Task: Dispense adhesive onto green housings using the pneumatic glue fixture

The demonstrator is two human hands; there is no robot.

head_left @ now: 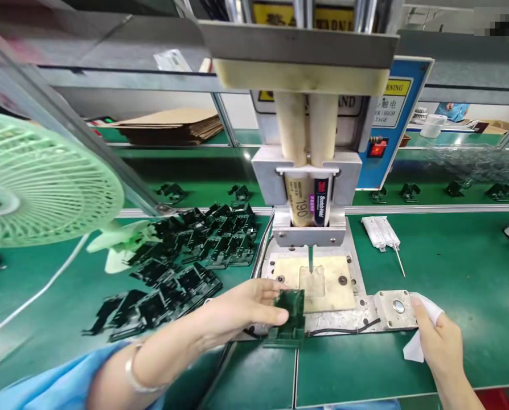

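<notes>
My left hand (241,310) pinches a dark green-black plastic part (289,319) at the front edge of the beige fixture plate (344,287), just below the dispenser's nozzle (310,259). My right hand (440,336) is closed on a white cloth (427,327) and rests beside a metal block with a round button (397,307). Above the plate, a glue dispenser (310,193) holds a twin adhesive cartridge.
A heap of several black plastic parts (186,256) lies on the green mat to the left. A green fan (36,182) stands at far left with a white cord. White packets (380,232) lie right of the dispenser. More black parts sit on the conveyor behind (408,192).
</notes>
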